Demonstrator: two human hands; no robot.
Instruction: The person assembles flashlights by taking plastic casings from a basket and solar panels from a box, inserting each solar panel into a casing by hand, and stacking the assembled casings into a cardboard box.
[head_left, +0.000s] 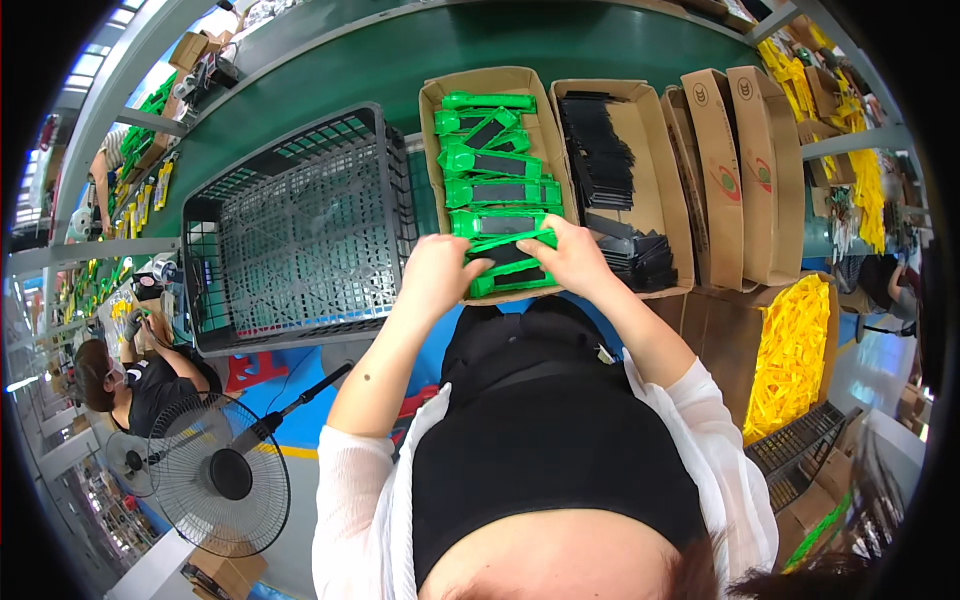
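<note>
My left hand [438, 270] and my right hand [572, 260] meet over the near end of an open cardboard box [430, 130]. Between them is a green plastic casing [508, 240] with a dark panel; my fingers are closed on its two ends. More green casings [492, 163], long and flat with dark rectangular panels, lie overlapped in a column behind it. What my left fingertips touch underneath is hidden. Just right of this box, a second cardboard box [650, 190] holds thin black rectangular plates [597, 150], some stacked and some loose near my right wrist.
Left of the boxes lies a dark plastic crate [290, 240]. Folded cartons [755, 180] stand upright at the right, above a box of yellow pieces [793, 345]. A black fan [230, 472] stands at lower left. Another person [150, 375] sits beyond it. The green bench [370, 70] runs behind.
</note>
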